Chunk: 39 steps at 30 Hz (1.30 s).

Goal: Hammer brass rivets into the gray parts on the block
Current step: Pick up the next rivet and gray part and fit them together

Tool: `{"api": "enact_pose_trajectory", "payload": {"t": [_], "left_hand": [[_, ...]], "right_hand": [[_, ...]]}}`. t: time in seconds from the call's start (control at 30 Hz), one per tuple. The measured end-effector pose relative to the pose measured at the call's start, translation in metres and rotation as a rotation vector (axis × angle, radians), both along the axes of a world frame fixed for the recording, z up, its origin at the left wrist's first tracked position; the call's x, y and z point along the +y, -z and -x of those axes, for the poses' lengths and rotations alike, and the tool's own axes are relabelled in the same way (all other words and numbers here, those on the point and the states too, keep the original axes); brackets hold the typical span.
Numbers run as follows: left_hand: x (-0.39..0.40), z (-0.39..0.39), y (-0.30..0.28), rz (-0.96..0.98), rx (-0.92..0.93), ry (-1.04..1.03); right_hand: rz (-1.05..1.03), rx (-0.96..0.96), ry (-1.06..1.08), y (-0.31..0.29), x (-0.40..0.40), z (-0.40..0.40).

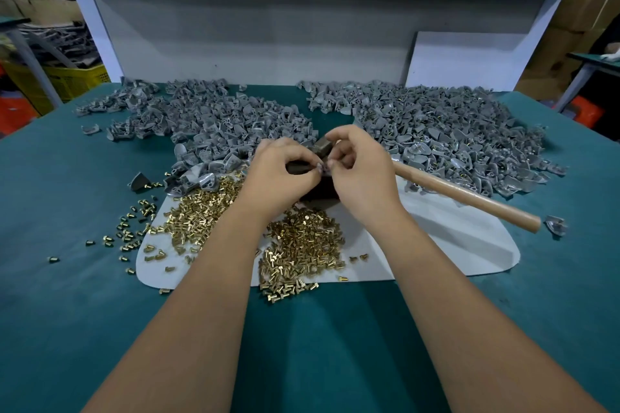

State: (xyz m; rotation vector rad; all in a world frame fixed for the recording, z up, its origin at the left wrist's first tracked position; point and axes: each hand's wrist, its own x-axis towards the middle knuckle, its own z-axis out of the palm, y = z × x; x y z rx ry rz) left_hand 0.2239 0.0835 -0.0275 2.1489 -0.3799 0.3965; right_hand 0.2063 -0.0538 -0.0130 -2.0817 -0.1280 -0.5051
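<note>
Working close together over the middle of the bench, both hands meet right above the dark block [317,191], and that block is mostly hidden beneath them. Left hand [285,174] has its fingers curled in, fingertips pinching at something small where the two hands touch; right hand [360,171] mirrors it, fingers bent and nipping at the same spot. What exactly sits between the fingertips is too small to tell, though by the task it looks like a rivet being seated in a gray part before any blow is struck.

Look at the hammer [466,194]: nobody is holding it. Its wooden handle runs out toward the bench's right edge, its head tucked in behind the right hand, laid just where that hand could drop onto it.

Brass rivets [302,245] lie heaped on the white sheet [453,245] directly below the hands, with strays scattered onto the green mat [67,211] toward the left edge, so the left hand has a short reach for the next one.

Two piles of gray parts flank the work: the left pile [208,121] along the far left of the bench, the right pile [446,131] along the far right. Flecks of brass show in the right pile, so that one is likely the finished heap, the left one the supply.
</note>
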Motion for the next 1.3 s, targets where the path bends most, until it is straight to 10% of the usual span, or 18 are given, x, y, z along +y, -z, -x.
{"api": "enact_pose_trajectory", "payload": {"t": [0.6,1.3], "left_hand": [[0.001,-0.004,0.002,0.041,0.021,0.035],[-0.001,-0.003,0.000,0.094,0.050,0.047]], "right_hand": [[0.478,-0.061,-0.073,-0.011,-0.004,-0.007],[0.223,-0.004,-0.055,-0.002,-0.010,-0.003]]}}
